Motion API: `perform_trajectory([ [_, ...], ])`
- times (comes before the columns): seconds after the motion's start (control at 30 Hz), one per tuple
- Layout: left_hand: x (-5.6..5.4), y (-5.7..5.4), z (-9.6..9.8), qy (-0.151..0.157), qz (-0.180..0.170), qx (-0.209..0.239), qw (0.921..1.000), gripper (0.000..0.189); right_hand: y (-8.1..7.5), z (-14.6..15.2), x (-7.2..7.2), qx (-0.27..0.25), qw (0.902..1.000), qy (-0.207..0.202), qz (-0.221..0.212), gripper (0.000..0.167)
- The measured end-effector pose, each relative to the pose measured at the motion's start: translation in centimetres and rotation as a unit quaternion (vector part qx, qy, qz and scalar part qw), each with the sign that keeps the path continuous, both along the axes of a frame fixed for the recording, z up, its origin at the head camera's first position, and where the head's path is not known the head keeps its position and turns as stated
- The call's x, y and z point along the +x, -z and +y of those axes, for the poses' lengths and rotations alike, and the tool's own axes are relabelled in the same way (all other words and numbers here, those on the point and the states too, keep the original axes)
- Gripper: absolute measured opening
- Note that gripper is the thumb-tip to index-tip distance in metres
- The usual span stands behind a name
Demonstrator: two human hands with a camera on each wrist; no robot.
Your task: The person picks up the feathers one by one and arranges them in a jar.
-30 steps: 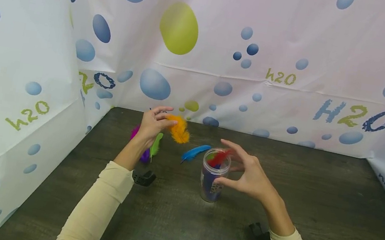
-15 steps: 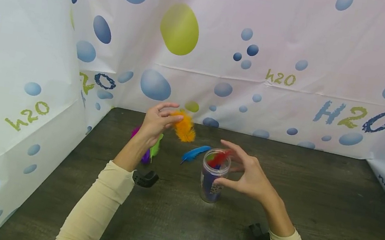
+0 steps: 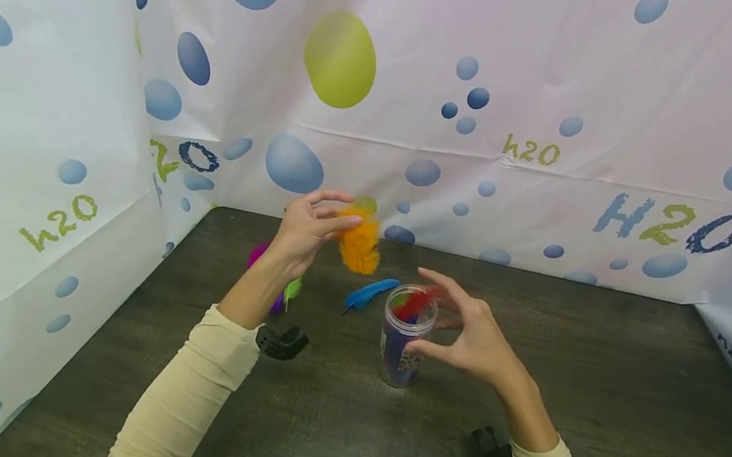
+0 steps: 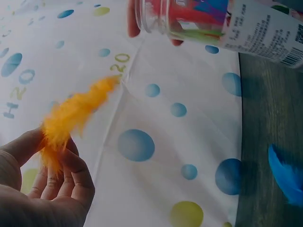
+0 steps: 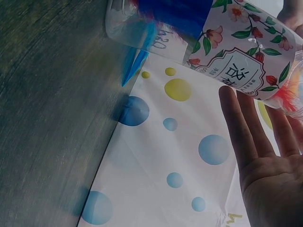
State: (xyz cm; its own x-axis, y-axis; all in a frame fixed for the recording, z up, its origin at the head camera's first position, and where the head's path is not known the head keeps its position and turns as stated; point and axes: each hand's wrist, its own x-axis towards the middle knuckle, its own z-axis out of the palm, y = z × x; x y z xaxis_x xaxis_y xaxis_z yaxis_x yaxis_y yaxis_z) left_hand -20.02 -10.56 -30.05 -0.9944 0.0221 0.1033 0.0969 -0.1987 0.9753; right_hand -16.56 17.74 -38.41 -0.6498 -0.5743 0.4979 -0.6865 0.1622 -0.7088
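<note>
**featherfan:** ok what's the sketchiest bit here?

**jarwatcher:** I'd worry about the tall clear jar with the flower-print label [image 3: 399, 358]. It's upright on the dark wood-look tabletop [image 3: 331, 447] and looks light, so a careless shove from the right hand [image 3: 478, 338] could tip it. Also, the bright red feather [image 3: 413, 305] is poking up in its mouth, so anything coming in from above might snag on that and bend.

**featherfan:** and the fluffy orange feather [image 3: 361, 244]?

**jarwatcher:** It's in the air, up and to the left of the jar, on its far side. The left hand [image 3: 304, 231] has it in a light pinch, thumb against fingers. Too loose and it could flutter off; too tight and the fluff gets crushed. The right hand is in a wide C round the jar, thumb on the near side, fingertips seemingly just touching.

**featherfan:** what's in the jar?

**jarwatcher:** No lid on, the red one at the top, plus something yellowish green lower down. There's dark blue too, but I can't tell if that's feather or label. Outside, a slim bright blue feather [image 3: 370, 293] lies just left of the jar, with lime green [image 3: 294, 288], purple [image 3: 278, 304] and magenta feathers [image 3: 257, 252] further left, partly hidden by the left arm.
</note>
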Motion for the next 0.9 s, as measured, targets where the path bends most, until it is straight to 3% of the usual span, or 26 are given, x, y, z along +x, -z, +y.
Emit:
perform_trajectory([
  [0.23, 0.6, -0.7, 0.9, 0.021, 0.026, 0.000, 0.9994, 0.029, -0.1, 0.0, 0.0, -0.001, 1.0000, -0.001, -0.003, 0.092],
  [0.4, 0.9, -1.0, 1.7, 0.037, 0.025, 0.000, 0.9990, 0.036, 0.0, 0.0, -0.2, -0.002, 1.0000, -0.002, -0.005, 0.092],
  [0.9, 1.4, -1.1, 3.3, 0.072, 0.044, -0.006, 0.9964, 0.039, -0.2, 0.0, -0.1, 0.002, 0.9998, -0.004, -0.018, 0.092],
])
